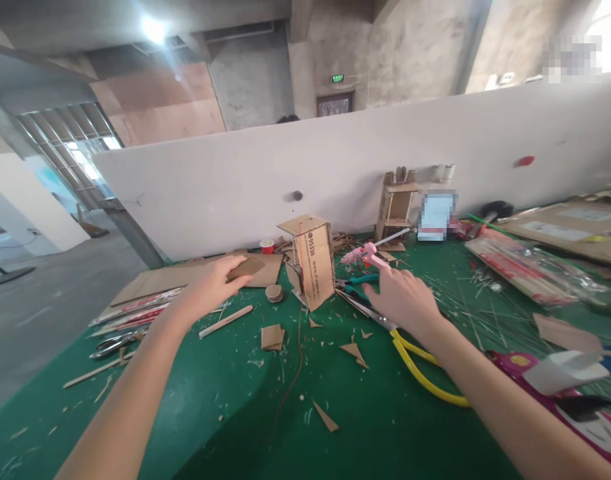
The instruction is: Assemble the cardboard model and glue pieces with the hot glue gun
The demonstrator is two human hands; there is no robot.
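the cardboard box [315, 267] sits on the green surface [185, 427], between the two sets of fingers and a little nearer the right. it looks partly built: its panels meet along edges, but a flap juts from the top toward the left fingers, and that side seems open. a red thread [301, 347] trails from it, nearer than either hand.

the left hand [218, 280] has its fingers clamped on a small cardboard piece [250, 268], which appears unattached to anything. the right hand [405, 293] has its fingers at the handle of a pink glue gun [358, 255]; i cannot tell whether they grip it or only touch it. from how things lie, the loose piece and the open side seem to be what is unfinished, along with cut squares [272, 337] and a round disc [274, 293] lying between the hands.

the box's long axis runs near upright with a slight lean, its printed face turned partly toward the right fingers. the held piece points from the left fingers toward the box, its long axis roughly level. the glue gun's nozzle points away from the right fingers, leftward at the box, while its white glue stick [399, 236] slants up and away behind.
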